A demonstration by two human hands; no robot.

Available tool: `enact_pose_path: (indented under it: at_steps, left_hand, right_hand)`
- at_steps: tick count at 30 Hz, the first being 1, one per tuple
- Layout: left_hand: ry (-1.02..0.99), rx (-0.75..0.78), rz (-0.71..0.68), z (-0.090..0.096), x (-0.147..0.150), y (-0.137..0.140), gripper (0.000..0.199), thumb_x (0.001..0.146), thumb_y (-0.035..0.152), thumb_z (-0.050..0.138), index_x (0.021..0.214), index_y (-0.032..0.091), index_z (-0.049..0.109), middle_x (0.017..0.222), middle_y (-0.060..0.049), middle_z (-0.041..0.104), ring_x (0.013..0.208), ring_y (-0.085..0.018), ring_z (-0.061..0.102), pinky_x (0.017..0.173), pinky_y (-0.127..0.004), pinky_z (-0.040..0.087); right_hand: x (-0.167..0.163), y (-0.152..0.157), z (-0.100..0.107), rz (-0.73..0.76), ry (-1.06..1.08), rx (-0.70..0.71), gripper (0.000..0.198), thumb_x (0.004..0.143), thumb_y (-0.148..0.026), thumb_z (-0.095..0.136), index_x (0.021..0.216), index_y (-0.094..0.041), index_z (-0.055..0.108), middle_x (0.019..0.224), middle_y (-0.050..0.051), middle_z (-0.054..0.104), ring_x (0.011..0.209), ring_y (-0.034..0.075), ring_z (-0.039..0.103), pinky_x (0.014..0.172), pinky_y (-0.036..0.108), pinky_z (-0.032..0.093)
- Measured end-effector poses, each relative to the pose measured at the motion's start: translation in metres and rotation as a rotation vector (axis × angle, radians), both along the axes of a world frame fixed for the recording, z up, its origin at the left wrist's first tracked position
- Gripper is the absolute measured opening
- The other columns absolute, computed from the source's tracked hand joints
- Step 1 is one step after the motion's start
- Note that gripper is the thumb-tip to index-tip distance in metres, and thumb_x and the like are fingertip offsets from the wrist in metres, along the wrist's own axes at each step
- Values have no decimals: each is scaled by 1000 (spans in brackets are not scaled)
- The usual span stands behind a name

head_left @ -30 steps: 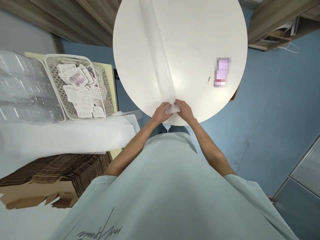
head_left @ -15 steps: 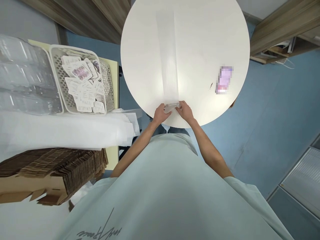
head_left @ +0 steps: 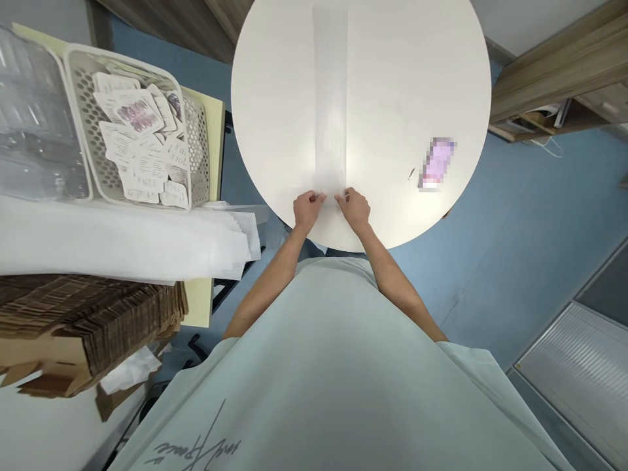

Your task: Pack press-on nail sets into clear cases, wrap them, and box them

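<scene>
A long, narrow, translucent plastic sleeve [head_left: 330,98] lies flat on the round white table [head_left: 275,104], running from the far edge towards me. At its near end, my left hand [head_left: 308,209] is closed, with thumb and forefinger pinched at the left corner. My right hand [head_left: 355,208] mirrors it at the right corner, its thumb and finger closed on the edge. A small gap separates the two thumbs. The exact grip is hard to make out because the film is so clear.
A phone [head_left: 437,163], blurred out, lies on the table's right side beside a small dark mark [head_left: 411,174]. On the left table stand a white basket [head_left: 199,144] of printed cards [head_left: 147,157], clear plastic containers [head_left: 34,124], stacked white sheets [head_left: 122,242] and folded brown cardboard [head_left: 122,320].
The sleeve's near end, lifted and bent up between my hands before, now lies flatter on the table. Both hands have shifted slightly away from me, and my view has turned a little.
</scene>
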State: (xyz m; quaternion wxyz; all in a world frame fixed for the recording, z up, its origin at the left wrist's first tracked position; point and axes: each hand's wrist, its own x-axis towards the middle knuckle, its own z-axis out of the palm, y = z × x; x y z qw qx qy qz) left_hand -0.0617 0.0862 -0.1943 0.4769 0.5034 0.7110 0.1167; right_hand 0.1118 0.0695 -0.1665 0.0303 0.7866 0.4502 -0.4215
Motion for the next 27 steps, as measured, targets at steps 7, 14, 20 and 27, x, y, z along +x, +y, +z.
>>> enact_pose_path:
  at_steps: [7,14,20,27]
  left_hand:
    - [-2,-3,-2,0,1,-3,54,103,37,80,68,26,42,71,0,57,76,-20,54,77,-36,43]
    - [154,135,-70,2,14,1,28,100,23,83,122,24,66,137,-15,73,126,-33,70,114,-48,57]
    - [4,219,-576,0,14,19,51,101,2,45,145,14,70,158,-22,70,152,-38,63,134,-57,48]
    - [-49,154,-545,8,-10,-6,52,107,19,53,155,17,71,172,-16,68,162,-34,62,142,-55,45]
  right_hand:
    - [7,2,2,23,12,-49,30,117,-50,67,132,-24,68,128,13,84,121,35,79,106,51,64]
    - [0,-2,-1,389,54,301,48,116,-14,41,159,-19,62,176,23,60,169,39,53,135,67,52]
    - [16,-7,-13,520,149,267,69,105,-10,58,174,-15,53,192,20,43,182,36,37,145,63,44]
    - [23,-37,-14,518,230,292,69,104,-23,66,171,-7,57,187,24,50,178,39,46,149,64,39]
